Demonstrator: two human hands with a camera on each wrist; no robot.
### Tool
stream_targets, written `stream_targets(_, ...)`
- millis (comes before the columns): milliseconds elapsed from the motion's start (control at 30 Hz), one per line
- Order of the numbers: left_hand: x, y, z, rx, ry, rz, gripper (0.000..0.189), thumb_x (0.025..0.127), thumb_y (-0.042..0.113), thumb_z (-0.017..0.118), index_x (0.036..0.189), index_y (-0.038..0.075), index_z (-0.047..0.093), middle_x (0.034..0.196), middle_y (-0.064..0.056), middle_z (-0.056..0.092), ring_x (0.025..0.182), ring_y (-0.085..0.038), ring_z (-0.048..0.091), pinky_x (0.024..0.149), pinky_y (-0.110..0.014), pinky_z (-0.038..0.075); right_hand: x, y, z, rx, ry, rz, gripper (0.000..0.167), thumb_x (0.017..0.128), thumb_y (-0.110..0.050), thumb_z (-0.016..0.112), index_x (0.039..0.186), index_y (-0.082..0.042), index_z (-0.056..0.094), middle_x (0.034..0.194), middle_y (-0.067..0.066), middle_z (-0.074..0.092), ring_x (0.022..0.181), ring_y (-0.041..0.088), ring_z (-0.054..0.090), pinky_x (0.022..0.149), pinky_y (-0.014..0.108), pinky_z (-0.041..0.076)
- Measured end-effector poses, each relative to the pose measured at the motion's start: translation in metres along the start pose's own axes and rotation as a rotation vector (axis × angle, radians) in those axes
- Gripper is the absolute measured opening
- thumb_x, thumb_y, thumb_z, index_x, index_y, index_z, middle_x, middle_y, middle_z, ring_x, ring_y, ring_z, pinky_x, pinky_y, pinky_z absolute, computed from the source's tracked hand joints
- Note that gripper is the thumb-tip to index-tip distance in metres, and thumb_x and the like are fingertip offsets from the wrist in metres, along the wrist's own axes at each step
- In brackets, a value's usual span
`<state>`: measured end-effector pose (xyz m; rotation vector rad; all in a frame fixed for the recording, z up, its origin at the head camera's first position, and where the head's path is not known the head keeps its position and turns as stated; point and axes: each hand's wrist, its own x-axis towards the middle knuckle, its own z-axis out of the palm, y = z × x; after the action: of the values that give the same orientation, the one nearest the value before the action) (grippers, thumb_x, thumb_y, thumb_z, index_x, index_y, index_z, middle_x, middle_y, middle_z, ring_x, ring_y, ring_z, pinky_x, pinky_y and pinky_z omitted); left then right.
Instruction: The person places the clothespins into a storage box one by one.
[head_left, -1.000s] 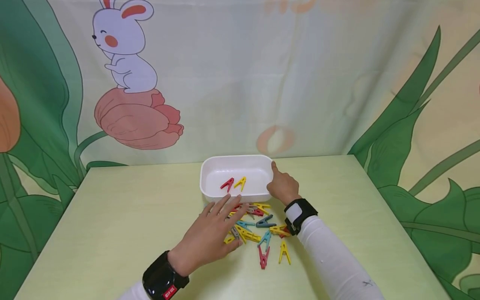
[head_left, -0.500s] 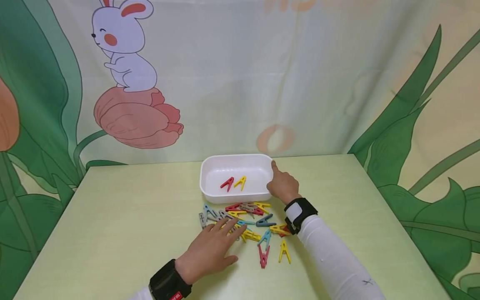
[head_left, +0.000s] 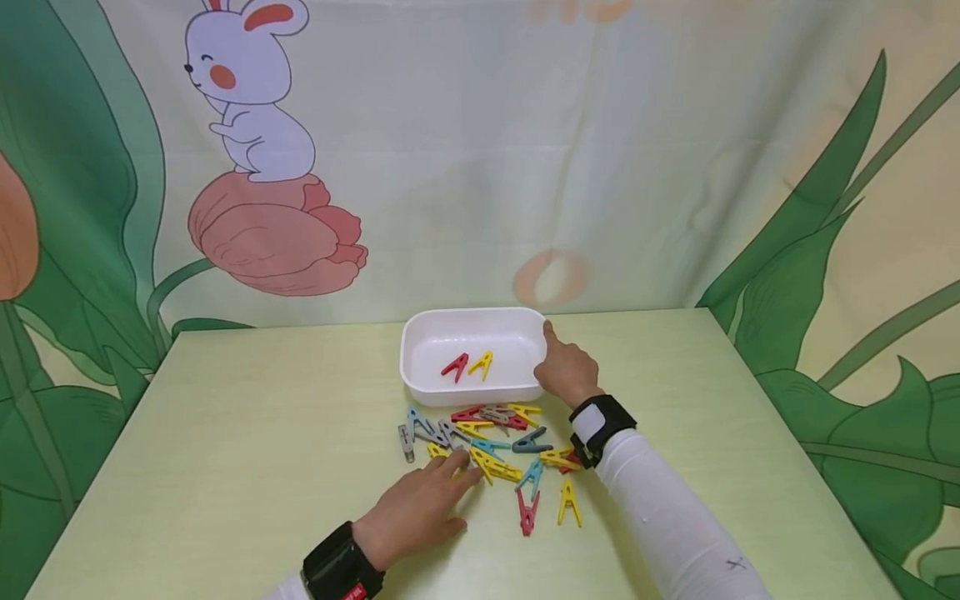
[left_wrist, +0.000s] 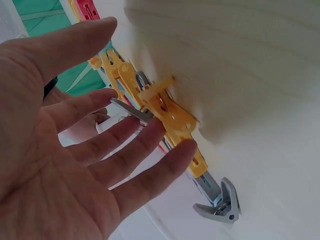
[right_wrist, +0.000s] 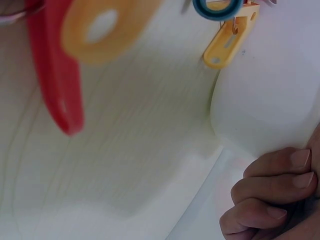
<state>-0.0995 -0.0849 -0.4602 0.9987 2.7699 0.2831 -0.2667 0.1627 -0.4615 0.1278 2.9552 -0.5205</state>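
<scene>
A loose pile of clothespins in yellow, red, blue and grey lies in front of a white plastic tray. My left hand is at the pile's front left, palm down with fingers spread. In the left wrist view its fingertips are right at a yellow clothespin and a grey one, with the thumb standing apart. My right hand holds the tray's right end, one finger stretched along the rim. In the right wrist view its other fingers are curled beside the tray wall.
Inside the tray lie a red clothespin and a yellow clothespin. A single yellow clothespin lies nearer the front of the pale table. Behind the table hangs a printed curtain.
My left hand has drawn back toward me and slightly left from over the pile, uncovering grey, blue and yellow clothespins; its fingers have bent down. The right hand and tray have stayed put.
</scene>
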Motion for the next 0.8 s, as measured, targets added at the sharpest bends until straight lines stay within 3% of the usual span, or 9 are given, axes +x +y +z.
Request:
stream_targets(200,0.0001,-0.0014,0.0048,0.004,0.022,0.049,0.044,0.089,0.015,0.082,0.130,0.015,0.068,0.125,-0.007,0.060,0.099,-0.018,0.062,0.076,-0.030,0.058,-0.0008,0.0002,-0.0007,0.003,-0.004,-0.004,0.083,0.094,-0.015,0.057,0.167,-0.017,0.018,0.059,0.005,0.049,0.049,0.018,0.040,0.049,0.031,0.029)
stream_targets(433,0.0004,0.0005,0.0068,0.025,-0.002,0.057,0.031,0.095,0.008,0.071,0.126,0.016,0.070,0.123,-0.006,0.068,0.103,-0.021,0.063,0.081,-0.035,0.058,-0.0023,-0.0007,-0.0021,0.005,-0.005,0.002,0.082,0.095,-0.015,0.058,0.167,-0.016,0.019,0.061,0.005,0.050,0.051,0.018,0.042,0.050,0.031,0.031)
stream_targets(800,0.0008,0.0016,0.0050,0.026,-0.030,0.067,0.029,0.093,0.008,0.073,0.121,0.016,0.073,0.117,-0.003,0.070,0.104,-0.018,0.064,0.088,-0.035,0.057,-0.0030,-0.0014,-0.0037,0.017,-0.007,-0.004,0.083,0.094,-0.015,0.058,0.167,-0.016,0.019,0.060,0.006,0.050,0.050,0.018,0.042,0.049,0.030,0.031)
